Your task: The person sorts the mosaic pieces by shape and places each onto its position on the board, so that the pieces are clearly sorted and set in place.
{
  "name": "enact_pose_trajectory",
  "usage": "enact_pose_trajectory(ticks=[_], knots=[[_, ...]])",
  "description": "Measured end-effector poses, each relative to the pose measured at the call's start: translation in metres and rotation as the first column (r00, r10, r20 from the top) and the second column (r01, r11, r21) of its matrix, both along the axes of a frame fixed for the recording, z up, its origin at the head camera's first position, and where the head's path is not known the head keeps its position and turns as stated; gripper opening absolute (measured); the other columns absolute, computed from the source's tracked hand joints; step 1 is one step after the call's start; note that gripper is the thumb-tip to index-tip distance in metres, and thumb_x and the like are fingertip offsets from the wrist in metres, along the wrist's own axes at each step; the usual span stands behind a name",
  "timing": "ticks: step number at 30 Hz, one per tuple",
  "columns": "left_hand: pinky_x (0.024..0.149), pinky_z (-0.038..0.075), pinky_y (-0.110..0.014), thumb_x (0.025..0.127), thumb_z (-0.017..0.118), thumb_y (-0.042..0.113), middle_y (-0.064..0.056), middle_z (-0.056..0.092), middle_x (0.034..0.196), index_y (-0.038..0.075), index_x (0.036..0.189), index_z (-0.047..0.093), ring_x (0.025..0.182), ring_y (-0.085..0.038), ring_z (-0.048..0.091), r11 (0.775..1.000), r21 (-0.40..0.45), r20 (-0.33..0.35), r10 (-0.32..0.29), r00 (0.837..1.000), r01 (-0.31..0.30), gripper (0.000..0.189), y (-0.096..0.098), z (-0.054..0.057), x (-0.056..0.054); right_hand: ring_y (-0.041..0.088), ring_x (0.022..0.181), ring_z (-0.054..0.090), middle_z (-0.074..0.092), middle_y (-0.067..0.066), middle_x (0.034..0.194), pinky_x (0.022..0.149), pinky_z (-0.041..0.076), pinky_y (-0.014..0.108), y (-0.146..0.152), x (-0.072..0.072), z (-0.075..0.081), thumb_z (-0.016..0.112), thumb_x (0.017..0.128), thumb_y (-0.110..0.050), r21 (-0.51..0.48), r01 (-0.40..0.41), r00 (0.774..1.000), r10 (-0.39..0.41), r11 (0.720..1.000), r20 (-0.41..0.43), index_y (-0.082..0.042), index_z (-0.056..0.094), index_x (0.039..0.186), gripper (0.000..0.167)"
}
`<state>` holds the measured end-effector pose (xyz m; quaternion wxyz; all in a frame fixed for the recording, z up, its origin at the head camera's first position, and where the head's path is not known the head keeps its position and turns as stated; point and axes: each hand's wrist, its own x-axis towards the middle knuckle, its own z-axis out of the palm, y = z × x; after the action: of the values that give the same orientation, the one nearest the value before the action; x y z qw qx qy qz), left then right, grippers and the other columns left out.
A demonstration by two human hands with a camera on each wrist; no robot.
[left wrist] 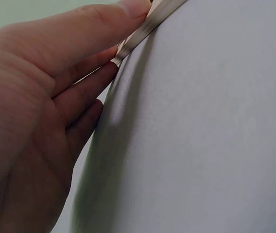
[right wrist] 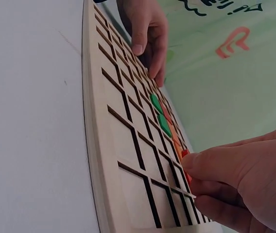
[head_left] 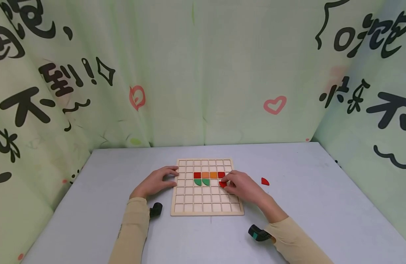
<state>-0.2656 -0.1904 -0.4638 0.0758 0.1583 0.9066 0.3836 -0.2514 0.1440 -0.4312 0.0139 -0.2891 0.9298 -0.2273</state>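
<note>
Setting a red quarter-round piece (head_left: pixel 223 184) into the wooden grid board (head_left: pixel 207 207).

The piece sits at the board's right side, just under the red square (head_left: pixel 221 175); I judge it thin, light, stiff and a little slick, best pinched by its edges. My right hand (head_left: pixel 243 187) has its fingertips curled around it, pinching it over a cell. My left hand (head_left: pixel 155 182) lies fairly flat with straight fingers pressing the board's left edge against the table (head_left: pixel 90 205). A second red piece (head_left: pixel 264 181) lies on the table just right of the board.
</note>
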Motion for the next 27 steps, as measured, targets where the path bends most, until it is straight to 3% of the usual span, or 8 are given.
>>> enact_pose_trajectory(ticks=[11, 27], knots=[[0.115, 0.031, -0.047, 0.088, 0.074, 0.023, -0.003, 0.046, 0.149, 0.011, 0.123, 0.066, 0.142, -0.028, 0.034, 1.000, -0.001, -0.003, 0.004, 1.000, -0.004, 0.038, 0.000, -0.003, -0.002, 0.019, 0.088, 0.059, 0.065, 0.005, 0.099, 0.077, 0.054, 0.030, -0.023, -0.009, -0.008, 0.075, 0.086, -0.009, 0.016, -0.043, 0.999, 0.044, 0.999, -0.029, -0.003, 0.073, 0.104, 0.019], [0.115, 0.031, -0.047, 0.088, 0.074, 0.022, -0.002, 0.046, 0.149, 0.011, 0.124, 0.066, 0.142, -0.028, 0.033, 1.000, 0.010, 0.001, 0.001, 1.000, -0.001, 0.039, -0.001, -0.002, -0.001, 0.016, 0.087, 0.057, 0.062, 0.002, 0.099, 0.077, 0.053, 0.030, -0.030, -0.013, -0.013, 0.075, 0.086, -0.010, 0.023, 0.016, 0.999, -0.015, 1.000, -0.045, -0.005, 0.074, 0.106, 0.020]])
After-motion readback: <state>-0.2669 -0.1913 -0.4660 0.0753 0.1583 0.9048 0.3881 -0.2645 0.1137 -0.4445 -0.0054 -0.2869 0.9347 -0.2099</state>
